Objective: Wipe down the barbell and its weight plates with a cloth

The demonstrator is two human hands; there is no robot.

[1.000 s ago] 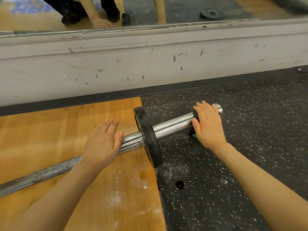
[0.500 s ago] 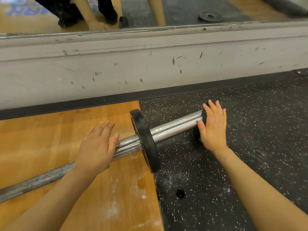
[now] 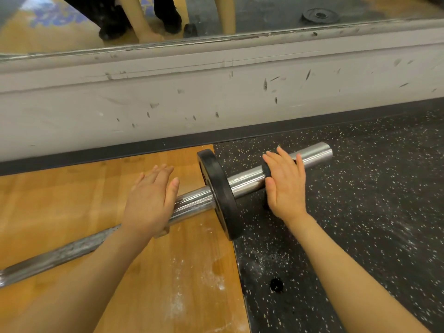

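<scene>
The barbell (image 3: 247, 181) lies on the floor, its dull shaft running to the lower left and its chrome sleeve pointing right. One black weight plate (image 3: 223, 200) sits on the sleeve at the seam between wood and rubber. My left hand (image 3: 149, 203) rests flat on the bar just left of the plate, fingers straight. My right hand (image 3: 286, 186) presses a dark cloth (image 3: 266, 170) over the sleeve, a short way right of the plate. Most of the cloth is hidden under the palm. The sleeve's end is bare.
A scuffed grey wall base (image 3: 216, 99) runs just behind the bar, with a mirror (image 3: 264, 10) above it. Wooden platform (image 3: 72, 200) lies to the left and speckled black rubber flooring (image 3: 360, 212) to the right. White chalk dust (image 3: 211, 280) marks the wood.
My right hand and the cloth went out to the sleeve's tip, then slid back toward the plate, uncovering the end. My left hand stayed on the bar.
</scene>
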